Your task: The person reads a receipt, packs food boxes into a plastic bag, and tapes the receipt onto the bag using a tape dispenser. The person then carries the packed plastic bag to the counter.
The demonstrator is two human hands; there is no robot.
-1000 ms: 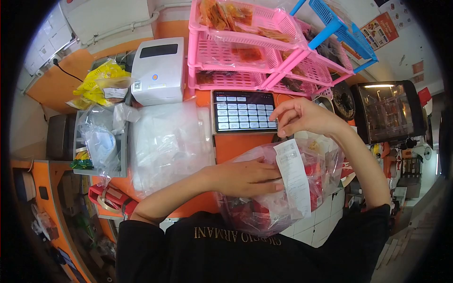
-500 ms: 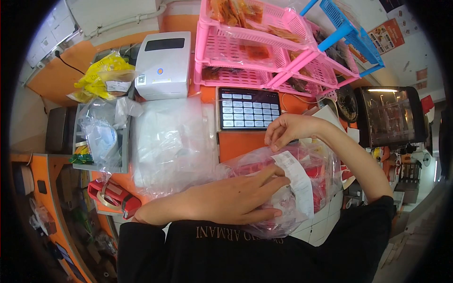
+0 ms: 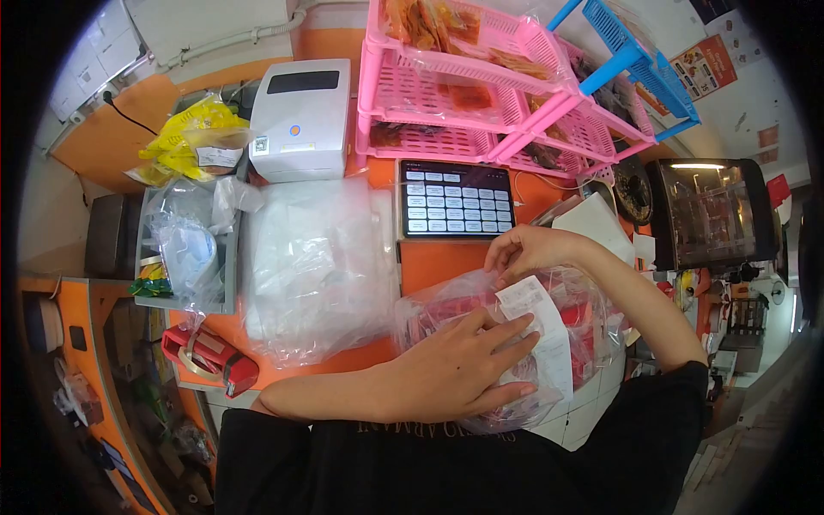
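Note:
A clear plastic bag (image 3: 429, 311) with red contents lies at the counter's front edge. A white printed paper label (image 3: 549, 339) runs lengthwise over it. My left hand (image 3: 468, 365) rests on the bag with its fingers stretched and apart, the tips reaching the label's left side. At the bag's far edge, my right hand (image 3: 528, 253) is closed in a pinch on the plastic, close to the label's top end. What exactly is inside the bag is blurred by the film.
Behind the bag stands a tablet (image 3: 455, 199). Left of it are a stack of clear bags (image 3: 313, 266), a white label printer (image 3: 300, 120), a grey bin (image 3: 227, 266) and a red tape dispenser (image 3: 209, 356). Pink tiered baskets (image 3: 421, 90) rise at the back, holding packets.
My right hand has come down a little towards the bag, its fingers now at the plastic. My left hand has shifted slightly right along the label.

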